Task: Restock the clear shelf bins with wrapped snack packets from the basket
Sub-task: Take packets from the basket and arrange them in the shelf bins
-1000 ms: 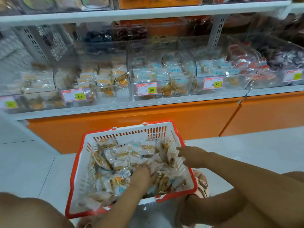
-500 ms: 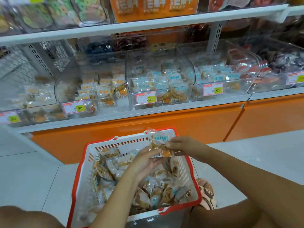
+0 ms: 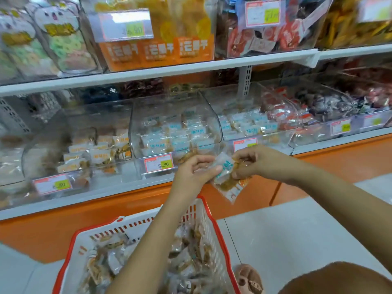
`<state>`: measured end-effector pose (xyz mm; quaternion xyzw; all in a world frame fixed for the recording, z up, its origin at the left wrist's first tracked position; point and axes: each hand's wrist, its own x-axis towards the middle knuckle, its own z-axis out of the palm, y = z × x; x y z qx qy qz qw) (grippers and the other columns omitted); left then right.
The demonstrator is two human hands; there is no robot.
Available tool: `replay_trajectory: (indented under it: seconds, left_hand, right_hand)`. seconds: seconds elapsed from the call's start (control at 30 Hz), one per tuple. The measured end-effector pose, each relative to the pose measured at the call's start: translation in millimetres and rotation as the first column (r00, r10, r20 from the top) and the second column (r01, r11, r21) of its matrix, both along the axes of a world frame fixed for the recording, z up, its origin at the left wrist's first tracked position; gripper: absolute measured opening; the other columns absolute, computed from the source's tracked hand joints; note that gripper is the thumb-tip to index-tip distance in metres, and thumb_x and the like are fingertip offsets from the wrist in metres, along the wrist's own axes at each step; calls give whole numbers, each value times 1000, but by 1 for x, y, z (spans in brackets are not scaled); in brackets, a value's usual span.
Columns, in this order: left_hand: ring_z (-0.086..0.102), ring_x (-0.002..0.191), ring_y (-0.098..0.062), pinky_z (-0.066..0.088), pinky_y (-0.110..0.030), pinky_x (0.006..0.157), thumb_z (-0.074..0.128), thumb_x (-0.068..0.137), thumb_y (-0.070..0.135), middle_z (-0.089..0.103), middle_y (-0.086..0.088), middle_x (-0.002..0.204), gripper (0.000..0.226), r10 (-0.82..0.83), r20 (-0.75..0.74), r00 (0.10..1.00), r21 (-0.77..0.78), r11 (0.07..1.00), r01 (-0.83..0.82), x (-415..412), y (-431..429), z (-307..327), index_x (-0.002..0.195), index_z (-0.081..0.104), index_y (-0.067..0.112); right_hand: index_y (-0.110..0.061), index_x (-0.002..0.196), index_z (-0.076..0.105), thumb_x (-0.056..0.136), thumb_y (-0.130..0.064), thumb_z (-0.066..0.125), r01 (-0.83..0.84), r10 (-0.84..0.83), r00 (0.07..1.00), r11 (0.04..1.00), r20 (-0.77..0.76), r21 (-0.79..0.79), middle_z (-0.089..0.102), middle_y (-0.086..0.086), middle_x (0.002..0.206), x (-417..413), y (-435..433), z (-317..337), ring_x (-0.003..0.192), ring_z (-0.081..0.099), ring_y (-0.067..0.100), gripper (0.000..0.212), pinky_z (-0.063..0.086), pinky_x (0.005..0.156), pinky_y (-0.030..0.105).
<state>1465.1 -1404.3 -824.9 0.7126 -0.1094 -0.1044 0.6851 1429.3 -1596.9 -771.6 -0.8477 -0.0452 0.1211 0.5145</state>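
Observation:
Both hands hold a small bunch of wrapped snack packets (image 3: 228, 177) in front of the lower shelf edge. My left hand (image 3: 195, 168) grips the bunch from the left and my right hand (image 3: 252, 161) pinches it from the right. One packet hangs down below the fingers. Just behind the hands stands a clear shelf bin (image 3: 169, 115) holding several blue-labelled packets. The white basket with a red rim (image 3: 216, 228) sits on the floor below, with several wrapped packets (image 3: 186, 257) inside.
More clear bins line the lower shelf: orange-labelled packets at left (image 3: 84, 149), blue-labelled and red ones at right (image 3: 254, 122). Price tags (image 3: 159, 164) hang on the bin fronts. An upper shelf (image 3: 191, 68) carries larger bags. An orange base panel (image 3: 339, 158) runs beneath.
Both hands have risen out of the basket with packets, from just above its rim to the front of the lower shelf bins. The view has tilted upward toward the shelves.

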Motion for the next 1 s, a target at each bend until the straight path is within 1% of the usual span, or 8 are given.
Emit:
replay_trajectory:
  seconds: [0.1, 0.23, 0.37, 0.5, 0.57, 0.63, 0.8, 1.0]
  left_hand:
    - [70, 89, -19, 58, -31, 77, 73, 81, 19, 71, -8, 103, 24, -51, -64, 997, -60, 997, 47, 15, -27, 15, 103, 67, 14]
    - [69, 95, -28, 57, -38, 85, 63, 89, 16, 69, -16, 109, 31, -121, -219, 968, -398, 917, 25, 26, -70, 27, 116, 59, 1]
    - [70, 86, -15, 57, -31, 82, 66, 89, 16, 69, -9, 109, 30, -107, -184, 977, -376, 926, 31, 45, -109, 35, 116, 59, 7]
    - [68, 88, -18, 57, -31, 81, 66, 89, 15, 68, -10, 109, 12, -97, -132, 987, -142, 987, 78, 84, -132, 48, 100, 62, 16]
    - [64, 84, -15, 54, -28, 78, 68, 88, 15, 66, -5, 104, 14, -82, 18, 996, 121, 990, 79, 107, -141, 47, 101, 63, 15]
    - [59, 80, -11, 49, -26, 79, 69, 85, 12, 65, -1, 98, 19, -105, 203, 974, 381, 924, 20, 128, -152, 43, 103, 65, 15]
    - [58, 104, -22, 45, -28, 86, 75, 81, 15, 60, -6, 118, 37, -314, 237, 919, 769, 638, 20, 162, -178, 26, 114, 61, 13]
    - [62, 97, -28, 49, -33, 81, 68, 82, 10, 65, -9, 99, 16, -430, 172, 886, 911, 412, 23, 177, -195, 21, 97, 66, 8]
  right_hand:
    - [-15, 102, 70, 80, -10, 74, 114, -119, 991, 990, 68, 82, 72, 4, 99, 3, -27, 13, 91, 68, 18, 23, 51, 82, 27]
    - [-18, 105, 68, 87, -18, 66, 226, -257, 966, 893, 29, 389, 72, 3, 106, 8, -47, 14, 100, 67, 17, 18, 50, 85, 26]
    - [-9, 107, 68, 89, -14, 64, 279, -326, 942, 893, 81, 352, 72, 11, 104, 25, -67, 19, 93, 70, 20, 19, 55, 78, 23]
    - [-17, 94, 72, 83, -18, 73, 417, -406, 847, 908, 343, 45, 74, -3, 86, 53, -108, 43, 79, 68, 7, 10, 53, 72, 23]
    - [-25, 82, 72, 80, -17, 76, 434, -333, 833, 888, 441, -150, 72, -11, 78, 68, -126, 58, 71, 63, -6, 9, 44, 66, 17]
    - [-25, 84, 74, 78, -16, 78, 408, -236, 857, 853, 458, -325, 72, -11, 82, 85, -142, 69, 75, 62, -4, 12, 43, 71, 21]
    - [-18, 100, 75, 78, -18, 78, 174, -19, 975, 690, 222, -703, 67, -7, 95, 125, -155, 62, 85, 58, 11, 22, 40, 81, 23]
    - [-20, 114, 72, 83, -10, 71, -42, 16, 999, 672, -42, -739, 68, -6, 107, 147, -144, 21, 95, 61, 14, 32, 48, 83, 25]
